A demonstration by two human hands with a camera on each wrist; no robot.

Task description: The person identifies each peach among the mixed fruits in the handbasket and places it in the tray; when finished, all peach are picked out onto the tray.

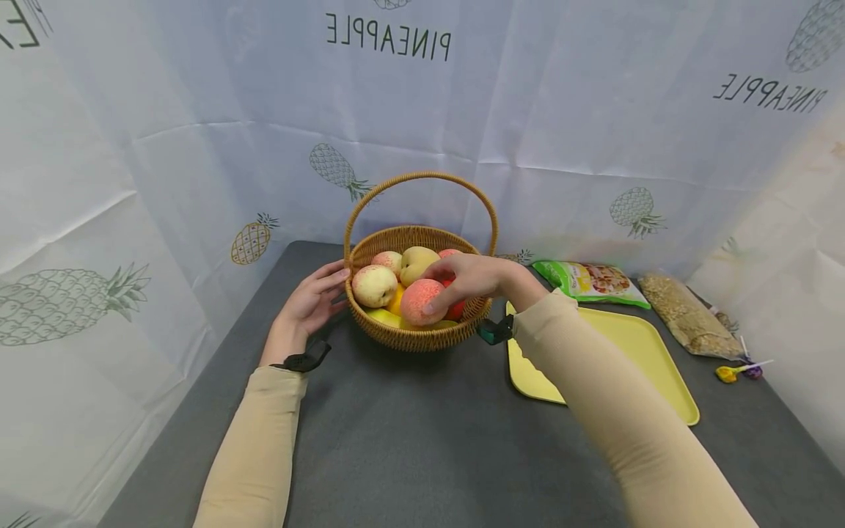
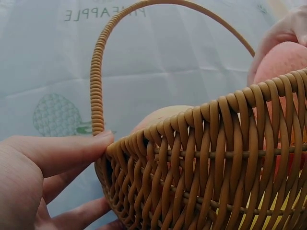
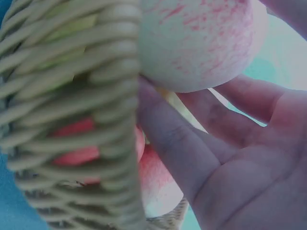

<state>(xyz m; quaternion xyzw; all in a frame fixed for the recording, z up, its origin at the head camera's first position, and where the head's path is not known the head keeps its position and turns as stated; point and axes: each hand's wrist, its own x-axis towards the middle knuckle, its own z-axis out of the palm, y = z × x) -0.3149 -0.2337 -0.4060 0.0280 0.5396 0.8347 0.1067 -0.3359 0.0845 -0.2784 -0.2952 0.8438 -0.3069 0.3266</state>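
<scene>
A wicker basket (image 1: 411,339) with a tall arched handle stands on the dark table. My right hand (image 1: 474,274) reaches over its right side and holds a pink peach (image 1: 417,302) above the front of the fruit; in the right wrist view the peach (image 3: 201,43) looks pale with red specks. My left hand (image 1: 313,299) touches the basket's left side, a digit on the rim near the handle's foot in the left wrist view. Inside lie a speckled pale fruit (image 1: 373,286), a yellowish round fruit (image 1: 419,262), a red fruit (image 1: 457,305) and something yellow, partly hidden.
To the right lies a yellow tray (image 1: 634,345), partly under my right forearm. Behind it is a green snack bag (image 1: 594,282). A clear bag of grainy food (image 1: 689,315) and lollipops (image 1: 728,374) lie further right. A pineapple-print cloth (image 1: 561,132) hangs behind the table.
</scene>
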